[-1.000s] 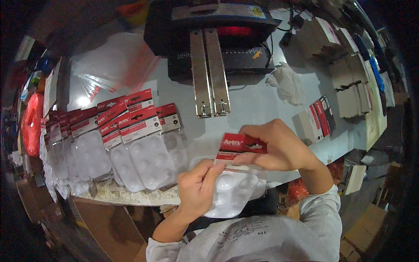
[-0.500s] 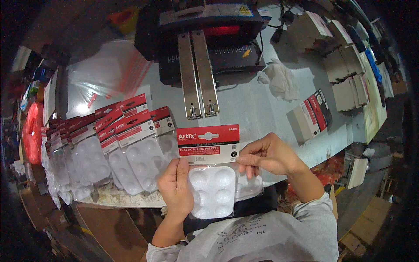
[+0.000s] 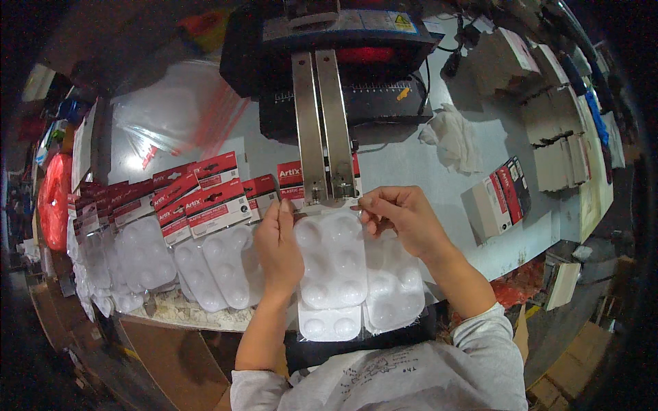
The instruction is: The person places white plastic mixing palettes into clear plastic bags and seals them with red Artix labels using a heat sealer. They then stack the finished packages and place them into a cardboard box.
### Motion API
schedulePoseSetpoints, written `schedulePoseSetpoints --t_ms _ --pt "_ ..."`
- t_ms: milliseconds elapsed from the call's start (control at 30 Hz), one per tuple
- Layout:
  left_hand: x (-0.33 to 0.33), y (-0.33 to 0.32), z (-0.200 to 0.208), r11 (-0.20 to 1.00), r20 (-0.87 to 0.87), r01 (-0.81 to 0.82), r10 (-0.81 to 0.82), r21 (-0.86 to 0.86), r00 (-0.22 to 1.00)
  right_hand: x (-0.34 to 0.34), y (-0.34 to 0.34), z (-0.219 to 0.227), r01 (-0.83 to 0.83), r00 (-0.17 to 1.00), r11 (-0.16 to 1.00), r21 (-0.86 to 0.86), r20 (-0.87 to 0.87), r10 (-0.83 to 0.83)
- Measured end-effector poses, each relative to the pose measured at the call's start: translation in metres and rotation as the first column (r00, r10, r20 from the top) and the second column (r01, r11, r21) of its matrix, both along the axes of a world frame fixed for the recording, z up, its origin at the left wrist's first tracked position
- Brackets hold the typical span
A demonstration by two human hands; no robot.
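The white six-well palette is positioned directly below the ends of two parallel metal arms, which cross over the middle of its red-and-white header card. The left hand grips the card's lower left edge, thumb against fingers; the right hand pinches the lower right corner. Further white palettes lie under and beside it. Carded palettes overlap at left. The arms project from a black machine; a crumpled white cloth and a card stack lie at right.
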State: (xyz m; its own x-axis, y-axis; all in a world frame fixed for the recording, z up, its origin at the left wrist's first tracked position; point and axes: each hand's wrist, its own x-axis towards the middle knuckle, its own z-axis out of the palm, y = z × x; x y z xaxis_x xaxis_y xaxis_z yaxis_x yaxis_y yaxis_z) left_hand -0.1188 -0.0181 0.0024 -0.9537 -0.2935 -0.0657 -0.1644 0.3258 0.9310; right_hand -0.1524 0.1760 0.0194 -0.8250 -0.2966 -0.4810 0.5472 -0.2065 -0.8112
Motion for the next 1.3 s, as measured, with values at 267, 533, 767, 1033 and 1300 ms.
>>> schedulePoseSetpoints --t_ms 267,533,767,1033,1300 --pt "0.011 -0.078 0.037 0.92 0.231 -0.055 0.155 -0.387 0.961 0.01 0.1 0.009 0.52 0.696 0.751 0.406 -0.712 -0.097" --pt "0.046 0.005 0.05 0.593 0.082 0.232 -0.269 -0.771 0.96 0.022 0.244 -0.039 0.423 0.887 0.001 0.906 -0.414 0.205" --pt "0.027 0.042 0.035 0.737 0.017 0.381 -0.449 -0.559 0.893 0.028 0.214 -0.013 0.48 0.825 0.081 0.874 -0.481 0.297" --pt "0.049 0.023 0.063 0.708 0.09 0.221 -0.373 0.671 0.923 0.042 0.116 0.056 0.488 0.835 0.578 0.654 -0.543 -0.091" --pt "0.057 0.022 0.072 0.888 0.076 0.206 -0.258 0.411 0.963 0.016 0.01 0.087 -0.164 0.813 0.748 0.644 -0.342 0.472"
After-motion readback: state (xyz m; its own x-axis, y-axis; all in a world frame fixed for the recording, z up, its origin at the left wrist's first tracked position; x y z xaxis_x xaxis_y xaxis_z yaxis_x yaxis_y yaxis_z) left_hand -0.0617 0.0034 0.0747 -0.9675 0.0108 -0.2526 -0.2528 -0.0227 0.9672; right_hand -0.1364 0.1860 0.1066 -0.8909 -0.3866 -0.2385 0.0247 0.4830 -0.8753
